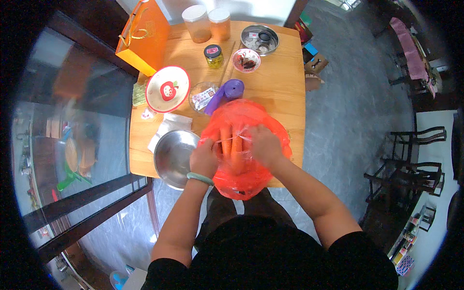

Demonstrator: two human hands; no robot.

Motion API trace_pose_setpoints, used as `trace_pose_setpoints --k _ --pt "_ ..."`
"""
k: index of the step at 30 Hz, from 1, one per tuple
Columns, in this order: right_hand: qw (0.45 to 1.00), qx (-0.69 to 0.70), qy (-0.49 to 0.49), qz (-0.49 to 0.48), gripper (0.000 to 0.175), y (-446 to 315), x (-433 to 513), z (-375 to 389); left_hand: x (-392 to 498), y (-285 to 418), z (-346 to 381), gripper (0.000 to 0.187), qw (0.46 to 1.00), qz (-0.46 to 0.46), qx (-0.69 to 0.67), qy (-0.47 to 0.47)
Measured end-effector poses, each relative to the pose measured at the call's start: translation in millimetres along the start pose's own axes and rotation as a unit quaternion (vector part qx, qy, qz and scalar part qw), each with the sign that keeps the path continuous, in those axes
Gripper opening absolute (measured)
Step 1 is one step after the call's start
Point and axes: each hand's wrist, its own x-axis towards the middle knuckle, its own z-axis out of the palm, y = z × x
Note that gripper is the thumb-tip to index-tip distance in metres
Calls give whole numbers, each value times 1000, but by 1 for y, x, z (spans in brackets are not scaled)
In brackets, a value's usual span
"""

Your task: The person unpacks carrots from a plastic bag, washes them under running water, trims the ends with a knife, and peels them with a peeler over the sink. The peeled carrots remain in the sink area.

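A thin red plastic bag [250, 112] lies spread wide at the table's front edge, partly hanging over it. Inside its mouth several carrots [236, 148] show, partly blurred and covered by clear film or plastic. My left hand [204, 159], with a pale green bangle at the wrist, grips the bag's left side. On the other side my right hand [266, 146] holds bunched plastic near the carrots; its fingertips are partly hidden. An empty stainless steel bowl [174, 157] stands just left of my left hand. Behind the bag lies a purple roll of plastic bags [233, 89].
The wooden table [279, 87] also holds a cream bowl [159, 90], an orange gift bag [148, 36], plastic canisters [195, 27], a dark-lidded jar [214, 58], chopsticks [227, 63], a small bowl [250, 54] and a steel tray [268, 47]. A glass-paned partition [108, 119] borders the left side.
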Motion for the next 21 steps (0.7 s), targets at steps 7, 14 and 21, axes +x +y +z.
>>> trace_pose_setpoints --k 7,14,21 --pt "973 17 -183 -143 24 -36 7 10 -28 -4 18 18 985 153 69 31" --pt "940 -111 -317 57 25 -58 26 10 -44 1 35 31 966 186 179 -2" --pt "932 -112 -310 150 34 -67 25 21 -62 2 26 34 976 201 64 50"
